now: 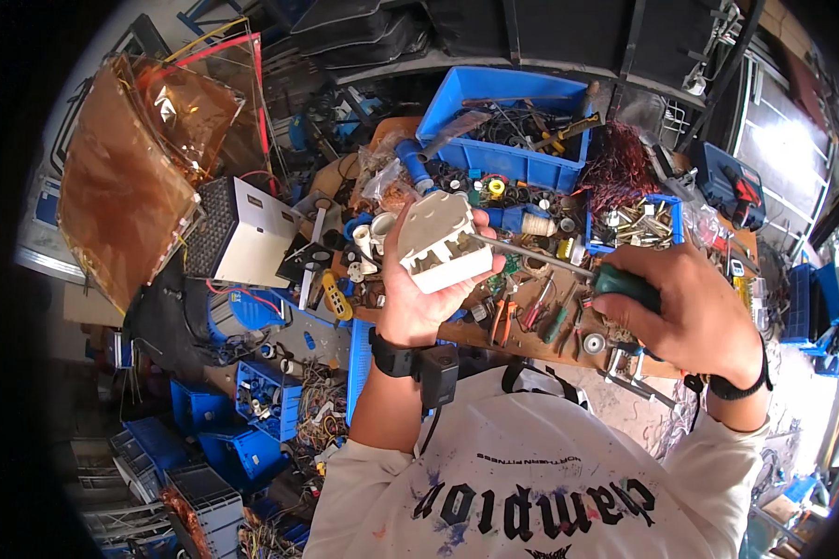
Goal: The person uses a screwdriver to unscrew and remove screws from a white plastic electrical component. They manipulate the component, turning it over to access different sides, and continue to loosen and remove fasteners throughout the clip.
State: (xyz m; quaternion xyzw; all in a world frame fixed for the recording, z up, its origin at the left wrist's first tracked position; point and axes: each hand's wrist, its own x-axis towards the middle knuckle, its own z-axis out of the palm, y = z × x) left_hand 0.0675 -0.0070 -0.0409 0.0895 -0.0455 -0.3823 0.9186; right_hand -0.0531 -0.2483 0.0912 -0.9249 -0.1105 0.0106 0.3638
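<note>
My left hand (418, 306) holds up a white plastic housing (451, 268) from below, above the near side of the cluttered bench. A flat off-white cover (435, 220) sits tilted on it, and through a gap between them I see parts inside too small to name. In my closed right hand (694, 312) is a screwdriver (615, 281) with a green handle. Its long metal shaft points left, and the tip reaches the housing's right side by my left fingers. Whether the tip touches the housing, I cannot tell.
Behind the housing stands a blue crate (503, 156) of tools and cables. A smaller blue tray (678, 222) of metal pieces lies to the right, beside dark red wire (620, 158). Orange-handled pliers (502, 321) rest on the wooden bench (457, 333). More blue bins (242, 452) stand lower left.
</note>
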